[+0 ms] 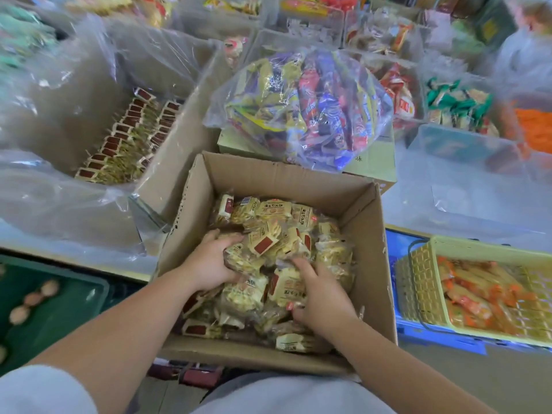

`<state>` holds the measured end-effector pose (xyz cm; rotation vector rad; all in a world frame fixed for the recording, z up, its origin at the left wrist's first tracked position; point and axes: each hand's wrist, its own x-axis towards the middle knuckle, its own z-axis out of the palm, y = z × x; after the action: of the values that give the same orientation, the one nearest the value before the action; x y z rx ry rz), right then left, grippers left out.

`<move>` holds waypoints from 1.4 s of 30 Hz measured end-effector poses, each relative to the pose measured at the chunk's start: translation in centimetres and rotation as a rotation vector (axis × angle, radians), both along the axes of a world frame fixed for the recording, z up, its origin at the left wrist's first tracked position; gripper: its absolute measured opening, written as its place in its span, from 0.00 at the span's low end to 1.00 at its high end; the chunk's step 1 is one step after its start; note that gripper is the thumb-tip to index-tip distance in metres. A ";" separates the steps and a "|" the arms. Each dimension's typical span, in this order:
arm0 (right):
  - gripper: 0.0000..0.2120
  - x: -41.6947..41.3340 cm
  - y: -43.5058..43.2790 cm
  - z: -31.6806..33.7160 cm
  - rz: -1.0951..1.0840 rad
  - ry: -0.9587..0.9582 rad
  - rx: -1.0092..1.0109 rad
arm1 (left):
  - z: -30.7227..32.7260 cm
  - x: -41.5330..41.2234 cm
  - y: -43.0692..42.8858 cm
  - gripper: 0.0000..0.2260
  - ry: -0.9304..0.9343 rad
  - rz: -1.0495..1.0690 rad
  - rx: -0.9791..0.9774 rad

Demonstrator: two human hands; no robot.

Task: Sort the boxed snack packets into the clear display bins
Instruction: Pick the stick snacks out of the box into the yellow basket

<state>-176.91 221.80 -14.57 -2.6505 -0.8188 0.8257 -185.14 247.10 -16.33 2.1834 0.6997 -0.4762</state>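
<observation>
Fingers (230,239) of the left hand (209,261) curl around a clump of small pale yellow plastic snack packets (268,210), gripping it from the left. Fingers (301,264) of the right hand (325,300) lie bent over the same pile a little nearer the person, with the thumb tucked under a packet, pinching it.

Both hands are inside an open brown cardboard box (367,234), which holds the packets in a loose heap; many carry a dark red label.

To the left, a larger cardboard box lined with clear plastic film (167,174) holds similar red-labelled packets standing in neat rows (125,138). Behind the open box, a clear plastic bag (298,106) is stuffed with yellow, blue and red wrappers. Clear plastic display bins (442,144) further back hold assorted wrapped snacks, blurred. On the right, a yellow plastic lattice basket (424,276) contains orange packets.
</observation>
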 end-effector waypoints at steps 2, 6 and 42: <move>0.47 1.1 0.7 0.0 -0.032 -0.048 0.032 | 0.1 0.5 0.1 0.41 -0.057 0.050 0.024; 0.41 3.6 2.5 1.0 -0.225 -0.060 0.191 | 1.4 1.8 0.5 0.23 -0.198 0.196 0.109; 0.62 4.0 1.0 -0.6 -1.290 0.668 0.441 | 1.8 -2.2 -3.3 0.43 0.176 0.053 0.125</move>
<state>-172.89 222.78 -15.22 -1.7088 0.7396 0.8439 -187.31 243.76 -14.56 2.2517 0.9012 -0.6172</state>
